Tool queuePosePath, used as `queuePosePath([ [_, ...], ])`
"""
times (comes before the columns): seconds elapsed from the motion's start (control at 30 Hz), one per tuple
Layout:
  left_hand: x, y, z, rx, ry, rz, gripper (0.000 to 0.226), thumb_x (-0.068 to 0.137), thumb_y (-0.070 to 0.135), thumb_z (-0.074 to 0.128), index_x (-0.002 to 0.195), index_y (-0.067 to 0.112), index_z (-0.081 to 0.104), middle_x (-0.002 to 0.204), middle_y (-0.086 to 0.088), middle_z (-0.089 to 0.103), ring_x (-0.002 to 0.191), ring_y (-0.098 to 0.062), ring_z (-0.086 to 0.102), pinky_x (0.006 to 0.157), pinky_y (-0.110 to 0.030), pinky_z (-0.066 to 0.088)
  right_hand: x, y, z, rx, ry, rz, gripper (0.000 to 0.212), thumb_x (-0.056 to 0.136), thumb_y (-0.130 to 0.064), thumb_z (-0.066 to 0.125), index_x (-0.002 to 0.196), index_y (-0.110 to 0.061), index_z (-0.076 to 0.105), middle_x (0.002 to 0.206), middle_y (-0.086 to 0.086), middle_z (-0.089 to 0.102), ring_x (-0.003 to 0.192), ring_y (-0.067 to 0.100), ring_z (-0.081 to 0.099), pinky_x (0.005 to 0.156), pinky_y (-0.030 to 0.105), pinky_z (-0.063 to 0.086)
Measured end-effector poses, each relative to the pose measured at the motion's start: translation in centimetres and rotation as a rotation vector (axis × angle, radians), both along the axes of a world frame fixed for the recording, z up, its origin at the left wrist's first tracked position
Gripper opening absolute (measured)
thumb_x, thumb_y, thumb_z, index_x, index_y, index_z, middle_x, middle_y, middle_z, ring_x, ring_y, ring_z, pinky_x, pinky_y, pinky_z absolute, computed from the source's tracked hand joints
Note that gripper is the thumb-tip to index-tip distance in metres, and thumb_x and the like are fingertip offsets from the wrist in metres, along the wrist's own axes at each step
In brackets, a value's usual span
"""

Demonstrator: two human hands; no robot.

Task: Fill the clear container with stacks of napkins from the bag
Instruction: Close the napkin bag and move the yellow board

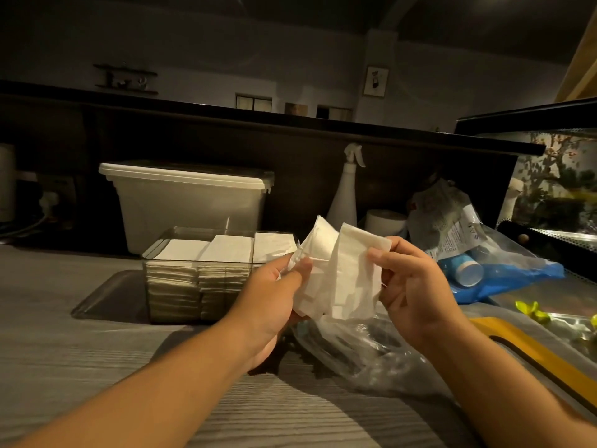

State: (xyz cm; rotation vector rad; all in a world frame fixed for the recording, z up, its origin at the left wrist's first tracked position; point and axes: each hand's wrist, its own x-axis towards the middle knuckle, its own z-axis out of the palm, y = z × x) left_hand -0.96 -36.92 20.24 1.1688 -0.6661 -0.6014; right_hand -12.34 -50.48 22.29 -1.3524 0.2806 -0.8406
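Clear container (146, 263), nearly full, stands left on the surface (80, 367). My left hand (274, 286) pinches the napkins (336, 273) held above the bag (361, 350); my right hand (410, 286) pinches their right edge. Light, soft, prone to splaying: I would grip across full thickness.

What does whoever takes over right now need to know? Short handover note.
Left hand: grips the bunch of napkins on its left side.
Right hand: fingers pinch the bunch's right side. The bunch is fanned out, not squared.
Clear container: on the counter ahead of the left hand, holding three napkin stacks side by side, up near the rim.
Plastic bag: crumpled on the counter below the hands; can't tell if any napkins are left inside.
Left: square the bunch, then set it in the container.
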Motion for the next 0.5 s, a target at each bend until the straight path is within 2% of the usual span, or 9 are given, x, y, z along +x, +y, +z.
queuePosePath([
  [0.07,-0.15,0.01,0.02,0.009,0.02,-0.021,0.015,0.099,0.027,0.056,0.092,0.031,0.068,0.082,0.009,0.076,0.095,-0.021,0.07,0.088,-0.046,0.058,0.18,0.24,-0.07,0.04,-0.018,0.047,0.016,0.067,-0.01,0.066,0.082,-0.008,0.06,0.088,0.007,0.069,0.087,0.024,0.067,0.077,0.04,0.054],
  [0.13,-0.2,-0.05,-0.13,0.011,0.036,-0.057,0.015,0.099,0.024,0.054,0.1,0.027,0.068,0.088,0.002,0.077,0.096,-0.025,0.07,0.085,-0.047,0.058,0.44,0.45,-0.21,0.079,-0.018,0.06,0.016,0.071,-0.01,0.066,0.085,-0.007,0.061,0.089,0.007,0.071,0.089,0.023,0.067,0.076,0.037,0.054],
  [0.23,-0.23,-0.04,-0.22,0.014,0.06,-0.115,0.022,0.1,0.022,0.052,0.114,0.021,0.068,0.099,-0.005,0.077,0.098,-0.028,0.071,0.078,-0.043,0.06,0.88,0.52,-0.63,0.193,0.017,0.045,0.018,0.086,-0.004,0.06,0.104,-0.003,0.063,0.1,0.01,0.073,0.09,0.026,0.069,0.071,0.035,0.056],
  [0.37,0.0,-0.06,-0.43,0.025,0.069,-0.148,0.021,0.1,0.023,0.051,0.111,0.023,0.069,0.099,-0.004,0.077,0.094,-0.026,0.072,0.078,-0.044,0.062,0.98,0.38,-1.01,0.338,0.072,0.1,0.036,0.087,-0.007,0.06,0.124,-0.004,0.063,0.119,0.016,0.069,0.101,0.035,0.068,0.073,0.042,0.058],
  [0.5,0.03,0.03,-0.6,0.036,0.133,-0.202,0.025,0.102,0.017,0.046,0.116,0.021,0.066,0.102,-0.01,0.076,0.095,-0.032,0.071,0.074,-0.046,0.062,0.97,0.5,-0.93,0.345,0.086,0.134,0.026,0.09,-0.01,0.061,0.116,-0.008,0.065,0.109,0.015,0.073,0.09,0.028,0.071,0.072,0.039,0.056],
])
